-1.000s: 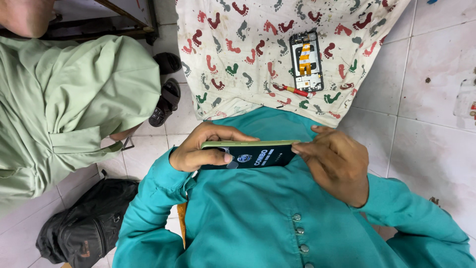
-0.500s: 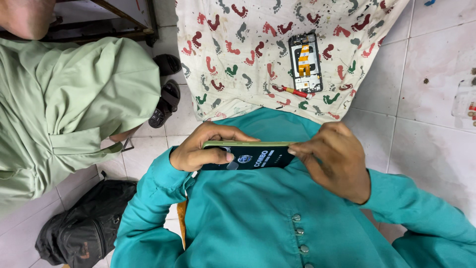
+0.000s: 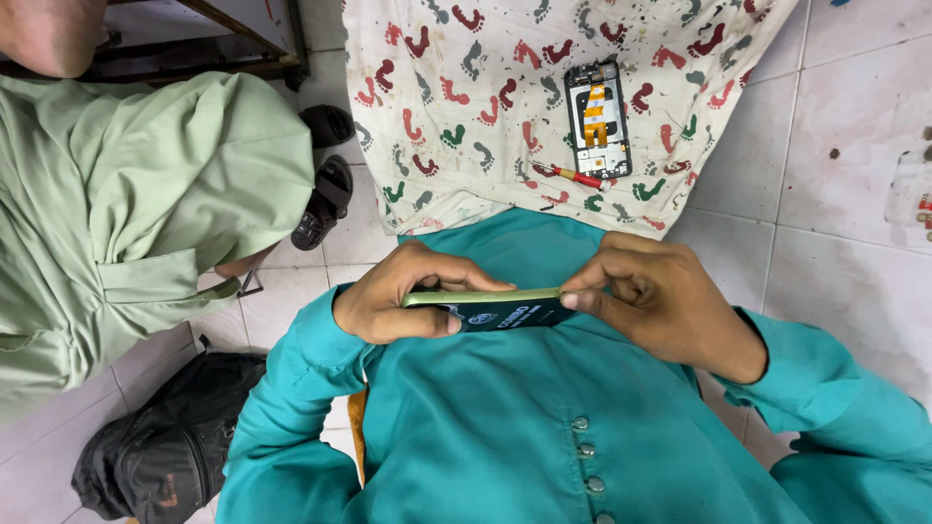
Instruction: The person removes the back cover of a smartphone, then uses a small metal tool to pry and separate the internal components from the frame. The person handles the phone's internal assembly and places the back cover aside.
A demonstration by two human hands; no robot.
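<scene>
A slim rectangular phone part with a pale green edge and a dark face (image 3: 490, 309) is held level in front of the person's chest, above the teal buttoned shirt (image 3: 544, 437). The left hand (image 3: 408, 301) wraps around the part's left end, fingers curled over its top edge and thumb pressed against the dark face. The right hand (image 3: 660, 301) pinches the right end between thumb and bent fingertips, which are bunched together at the corner. Both hands touch the part, one at each end. Beyond the hands, on the tiled floor (image 3: 835, 223), lies a white cloth printed with red, green and grey footprints (image 3: 466, 116). On that cloth rests an opened phone body with exposed inner parts and an orange strip (image 3: 597, 118), lying flat and well apart from the hands. Just below it on the cloth lies a small red-handled tool (image 3: 582, 179). To the left sits another person in a pale green garment (image 3: 146, 213), with dark sandals (image 3: 325, 194) near them on the floor. A black bag (image 3: 165, 446) lies at the lower left, beside the teal sleeve.
</scene>
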